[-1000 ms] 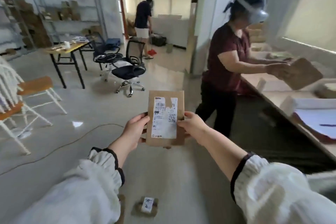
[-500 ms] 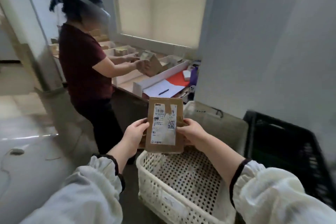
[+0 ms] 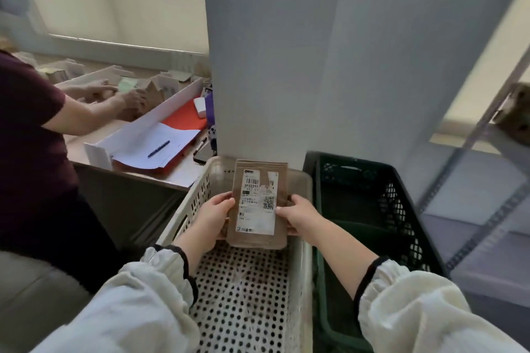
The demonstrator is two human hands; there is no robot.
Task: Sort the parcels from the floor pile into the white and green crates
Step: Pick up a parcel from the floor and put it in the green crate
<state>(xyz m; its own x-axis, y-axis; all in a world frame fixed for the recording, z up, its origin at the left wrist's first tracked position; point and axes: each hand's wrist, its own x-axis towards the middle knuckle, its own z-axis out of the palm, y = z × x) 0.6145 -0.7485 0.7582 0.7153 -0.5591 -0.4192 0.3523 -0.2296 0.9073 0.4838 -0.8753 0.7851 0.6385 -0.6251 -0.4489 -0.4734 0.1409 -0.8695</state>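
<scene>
Parcel: the flat brown parcel [image 3: 259, 203] stands upright at the centre of the frame with its label facing me, above the white crate's perforated bottom.
Left hand: my left hand [image 3: 212, 216] pinches the parcel's left edge, with the thumb on the front and the fingers [image 3: 222, 233] curled behind.
Right hand: my right hand [image 3: 298, 216] pinches the right edge in the same way.
White crate: the white crate [image 3: 198, 195] sits directly under the parcel, and I see nothing else in it.
Green crate: the green crate [image 3: 358, 178] is just to the right, touching or nearly touching the white one.
Change: a second ago I held the parcel up over open floor. Since then I have turned, and both crates now fill the lower frame.
Meaning: I judge the white crate is chosen. Letting go is what remains for this parcel.
Bench: at the left of the frame, another person [image 3: 34, 152] works at the bench [image 3: 177, 172].
</scene>
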